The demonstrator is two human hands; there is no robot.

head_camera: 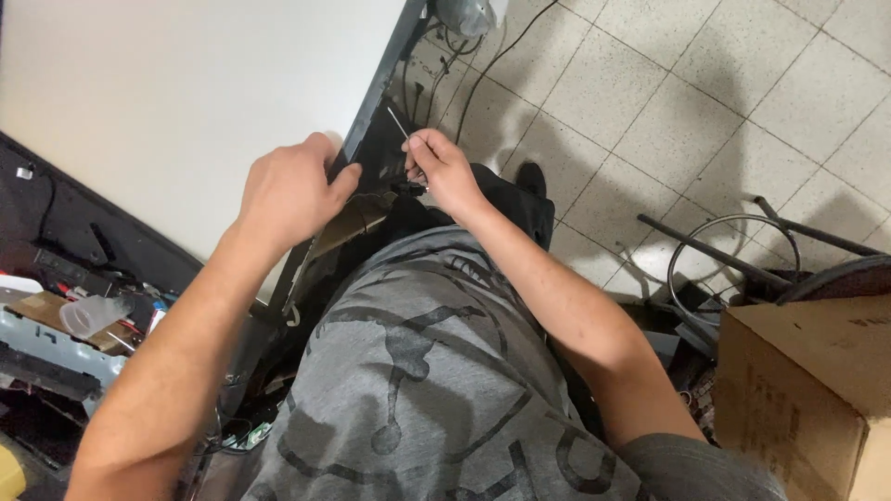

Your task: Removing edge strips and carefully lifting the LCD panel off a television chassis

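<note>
A: Head view, only one. What is the person's left hand (pixel 290 193) doing?

B: It is clamped on the dark frame edge (pixel 376 88) of a big white panel (pixel 176 102); fingers curl over the rim, thumb on the near side. The panel lies flat, filling the upper left, its edge running diagonally from the top centre down towards the person's lap.

A: Right hand (pixel 444 170)?

B: Pinched shut around a thin metal tool (pixel 398 123), probably a small screwdriver or pick, its tip aimed up at the frame edge just beside the left hand. Below the fingers there is a small dark part, too small to identify.

A: How would it handle?

B: Judging by looks: the panel is wide, thin, rigid but fragile, likely to flex or crack, so best gripped on the frame, not the white face. The tool is light, stiff and slim, and could slip, so a fingertip pinch near the shaft suits it.

A: Surroundings?

B: Tiled floor (pixel 705 83) at right, cardboard box (pixel 807 390) at lower right, black cables (pixel 483 70) by the panel's top end, clear plastic cup (pixel 90 315) among clutter at left.
</note>
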